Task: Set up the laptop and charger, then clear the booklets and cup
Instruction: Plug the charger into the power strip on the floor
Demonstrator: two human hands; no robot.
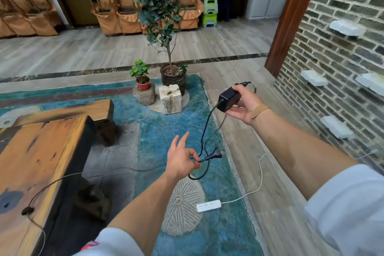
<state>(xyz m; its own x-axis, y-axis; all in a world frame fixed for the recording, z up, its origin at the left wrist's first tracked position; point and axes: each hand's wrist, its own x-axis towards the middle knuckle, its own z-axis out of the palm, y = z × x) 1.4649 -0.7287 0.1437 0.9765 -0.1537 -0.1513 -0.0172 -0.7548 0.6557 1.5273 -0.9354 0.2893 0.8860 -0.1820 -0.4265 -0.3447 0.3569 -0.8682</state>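
My right hand [245, 106] grips the black charger brick [228, 98] out over the floor at the right. A black mains cable [204, 131] hangs from the brick in a loop down to my left hand [180, 158]. That hand pinches the cable just behind its black plug [215, 155], with the other fingers spread. A white power strip [208, 206] lies on the blue rug below the plug, apart from it. A thin black charger lead [41, 189] trails over the wooden table [35, 151] at the left. Laptop, booklets and cup are out of view.
A white cord [259, 174] runs from the power strip across the wood floor. A round carved stone [182, 208] sits in the blue rug [176, 127]. Potted plants [172, 77] and stone blocks [169, 98] stand ahead, a brick wall [332, 58] to the right, a dark bench [83, 110] beside the table.
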